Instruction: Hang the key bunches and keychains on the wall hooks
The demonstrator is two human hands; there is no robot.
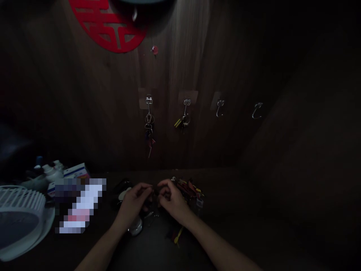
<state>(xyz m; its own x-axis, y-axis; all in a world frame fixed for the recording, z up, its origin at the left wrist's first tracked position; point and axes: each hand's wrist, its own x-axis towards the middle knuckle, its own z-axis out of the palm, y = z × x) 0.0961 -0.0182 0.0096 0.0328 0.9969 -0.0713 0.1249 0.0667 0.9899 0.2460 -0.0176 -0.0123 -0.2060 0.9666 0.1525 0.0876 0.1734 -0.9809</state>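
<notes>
In dim light, my left hand is closed in a pinch over the table, its fingertips towards my right hand. My right hand has curled fingers and sits a short gap away. What they hold is too dark to make out; a small dark bundle hangs below the fingers. Beside my right hand lies a tangled heap of small red, brown and yellow items. A round silvery object is under my left wrist. Nearer to me is a small yellow item with a dark reddish piece beside it.
Metal hooks line the wooden wall; one holds a key bunch, another a key ring. Two more hooks hang to the right. White bottles, a box and a slatted white plastic item stand left. A red paper cutout is above.
</notes>
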